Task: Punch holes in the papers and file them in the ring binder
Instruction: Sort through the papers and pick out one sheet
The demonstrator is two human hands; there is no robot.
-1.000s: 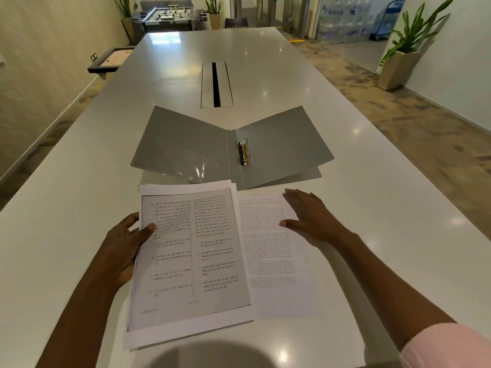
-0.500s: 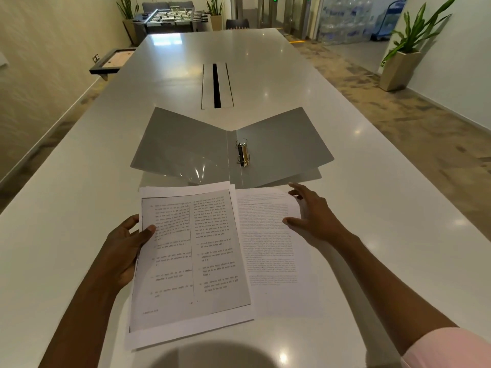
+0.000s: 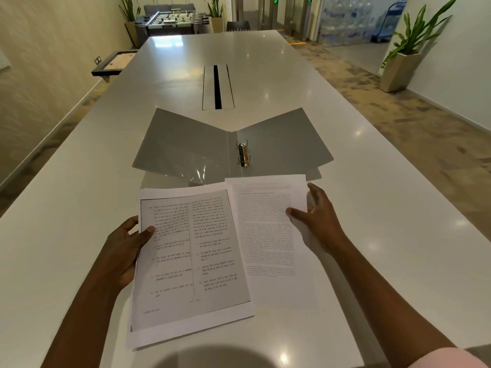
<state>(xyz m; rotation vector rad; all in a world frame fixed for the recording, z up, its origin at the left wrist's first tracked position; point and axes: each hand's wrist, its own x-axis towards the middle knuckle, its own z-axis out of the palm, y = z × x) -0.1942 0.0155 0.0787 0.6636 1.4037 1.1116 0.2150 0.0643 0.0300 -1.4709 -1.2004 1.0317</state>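
A grey ring binder [image 3: 186,147] lies open and flat on the long white table [image 3: 372,235], its metal ring mechanism [image 3: 244,155] near the spine. In front of it my left hand [image 3: 125,248] grips the left edge of a stack of printed papers [image 3: 191,256], thumb on top. To the right lies a single printed sheet [image 3: 268,235]. My right hand [image 3: 316,219] holds that sheet's right edge, thumb on the page and fingers curled under the raised edge. No hole punch is in view.
A cable slot [image 3: 218,86] runs along the table's middle beyond the binder. A potted plant [image 3: 403,65] stands on the floor at the right. A foosball table [image 3: 172,19] and more plants stand at the far end of the room.
My right hand slid from flat on the single sheet to its right edge and lifted it; the sheet's top shifted up toward the binder. The left hand and stack stayed put.
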